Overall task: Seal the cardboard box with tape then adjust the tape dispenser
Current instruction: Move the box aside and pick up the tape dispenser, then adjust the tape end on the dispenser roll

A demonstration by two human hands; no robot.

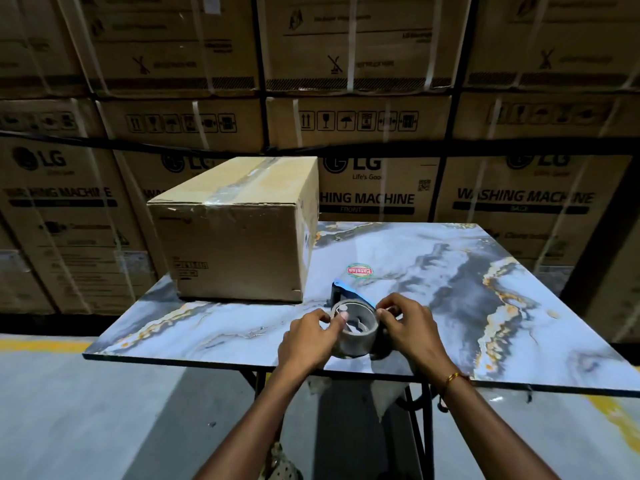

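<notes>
A brown cardboard box (239, 244) stands on the far left of the marble-patterned table (450, 289), with a strip of clear tape running along its closed top seam. Close to the table's near edge lies a blue tape dispenser (343, 292) with a grey tape roll (355, 336) on it. My left hand (308, 337) pinches the roll's left rim. My right hand (408, 327) grips the roll's right side, thumb and fingers pressed on the rim. The dispenser's handle is hidden under my right hand.
A round red and green sticker (360, 270) lies on the table behind the dispenser. Stacked washing-machine cartons (381, 133) form a wall right behind the table. Grey floor with a yellow line (41, 344) runs at the lower left.
</notes>
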